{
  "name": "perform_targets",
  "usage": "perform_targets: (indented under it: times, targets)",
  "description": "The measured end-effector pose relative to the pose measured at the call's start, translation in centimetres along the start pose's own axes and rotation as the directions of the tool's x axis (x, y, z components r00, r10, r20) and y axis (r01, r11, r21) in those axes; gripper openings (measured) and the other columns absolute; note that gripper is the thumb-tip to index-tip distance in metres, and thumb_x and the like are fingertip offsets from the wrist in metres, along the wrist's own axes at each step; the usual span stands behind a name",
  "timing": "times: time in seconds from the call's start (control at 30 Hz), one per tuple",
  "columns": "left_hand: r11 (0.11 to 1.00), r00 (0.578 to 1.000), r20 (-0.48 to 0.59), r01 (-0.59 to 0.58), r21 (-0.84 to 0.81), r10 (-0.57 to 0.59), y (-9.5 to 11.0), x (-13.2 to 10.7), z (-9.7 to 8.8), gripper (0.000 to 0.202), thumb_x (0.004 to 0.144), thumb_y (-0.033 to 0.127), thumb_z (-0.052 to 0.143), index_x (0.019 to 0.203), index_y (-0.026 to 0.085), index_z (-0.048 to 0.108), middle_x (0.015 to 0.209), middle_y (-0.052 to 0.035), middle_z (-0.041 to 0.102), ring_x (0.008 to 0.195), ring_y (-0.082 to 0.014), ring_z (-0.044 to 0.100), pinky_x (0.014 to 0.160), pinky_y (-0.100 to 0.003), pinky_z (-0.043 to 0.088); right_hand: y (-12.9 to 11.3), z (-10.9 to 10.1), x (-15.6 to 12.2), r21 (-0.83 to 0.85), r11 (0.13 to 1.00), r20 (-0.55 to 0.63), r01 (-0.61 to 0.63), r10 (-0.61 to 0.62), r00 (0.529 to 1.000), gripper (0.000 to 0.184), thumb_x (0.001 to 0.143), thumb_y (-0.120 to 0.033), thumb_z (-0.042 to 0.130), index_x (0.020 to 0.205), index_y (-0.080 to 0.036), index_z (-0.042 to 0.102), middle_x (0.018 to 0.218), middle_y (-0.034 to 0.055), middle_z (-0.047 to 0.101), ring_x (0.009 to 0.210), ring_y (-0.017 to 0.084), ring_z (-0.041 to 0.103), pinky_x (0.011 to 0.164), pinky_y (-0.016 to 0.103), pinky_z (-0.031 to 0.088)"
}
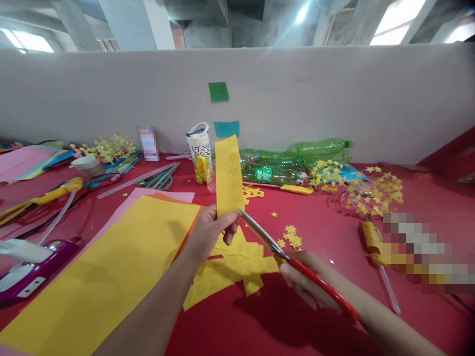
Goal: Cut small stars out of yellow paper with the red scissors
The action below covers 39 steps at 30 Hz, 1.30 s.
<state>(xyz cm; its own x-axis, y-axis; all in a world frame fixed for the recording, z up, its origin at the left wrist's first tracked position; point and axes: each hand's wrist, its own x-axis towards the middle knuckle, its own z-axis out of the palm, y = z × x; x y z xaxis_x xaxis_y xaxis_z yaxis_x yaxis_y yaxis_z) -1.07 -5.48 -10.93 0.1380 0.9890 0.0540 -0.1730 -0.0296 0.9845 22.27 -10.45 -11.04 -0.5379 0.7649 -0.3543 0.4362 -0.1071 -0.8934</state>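
My left hand (208, 231) pinches the bottom of an upright yellow paper strip (228, 174) with star outlines drawn on it. My right hand (306, 282) grips red-handled scissors (287, 257), whose blade tips meet the strip's lower right corner by my left fingers. Below the hands lie yellow paper offcuts (230, 269) on the red table (319, 227). A few cut-out yellow stars (292, 236) lie just right of the blades.
A large yellow sheet (107, 277) over pink paper lies at left. Green plastic bottles (297, 158), a white cup (199, 143), green scissors (161, 179), a glue gun (44, 195) and a purple device (33, 269) stand around. More stars (382, 193) lie at right.
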Motion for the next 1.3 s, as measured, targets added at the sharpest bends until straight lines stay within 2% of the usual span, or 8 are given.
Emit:
perform_targets:
  times: [0.47, 0.63, 1.07, 1.3]
  targets:
    - [0.997, 1.000, 0.023, 0.003, 0.076, -0.005, 0.11, 0.18, -0.51, 0.020, 0.077, 0.025, 0.060, 0.061, 0.015, 0.055, 0.050, 0.0025, 0.056, 0.035, -0.0055, 0.046, 0.035, -0.018, 0.034, 0.10, 0.02, 0.09, -0.048, 0.998, 0.002, -0.030, 0.030, 1.000, 0.050, 0.083, -0.067, 0.043, 0.067, -0.019, 0.044, 0.037, -0.0082, 0.041, 0.032, 0.006, 0.036, 0.036, 0.017, 0.027]
    - [0.998, 1.000, 0.026, 0.017, 0.064, -0.018, 0.10, 0.20, -0.51, 0.019, 0.077, 0.024, 0.061, 0.062, 0.014, 0.055, 0.050, 0.0025, 0.057, 0.036, -0.0054, 0.046, 0.036, -0.018, 0.035, 0.02, 0.21, 0.20, -0.025, 0.999, -0.014, -0.029, 0.029, 0.999, 0.056, 0.080, -0.073, 0.042, 0.066, -0.019, 0.045, 0.035, -0.0090, 0.038, 0.029, 0.004, 0.032, 0.033, 0.016, 0.025]
    - [1.000, 0.999, 0.043, 0.009, 0.019, -0.010, -0.20, 0.25, -0.54, 0.019, 0.080, 0.023, 0.059, 0.064, 0.013, 0.056, 0.052, 0.0030, 0.058, 0.036, -0.0050, 0.048, 0.036, -0.017, 0.035, -0.40, 0.27, 0.16, -0.005, 1.000, -0.008, -0.014, 0.014, 1.000, 0.052, 0.080, -0.069, 0.044, 0.065, -0.020, 0.044, 0.034, -0.0110, 0.035, 0.028, 0.004, 0.027, 0.032, 0.016, 0.026]
    - [1.000, 0.999, 0.036, 0.000, 0.016, -0.001, -0.33, 0.30, -0.49, 0.020, 0.080, 0.024, 0.060, 0.063, 0.013, 0.056, 0.052, 0.0030, 0.058, 0.036, -0.0051, 0.048, 0.036, -0.017, 0.036, -0.52, 0.35, -0.08, 0.008, 0.999, -0.029, -0.031, 0.031, 0.999, 0.050, 0.081, -0.067, 0.046, 0.065, -0.020, 0.043, 0.035, -0.0105, 0.036, 0.029, 0.005, 0.030, 0.034, 0.016, 0.026]
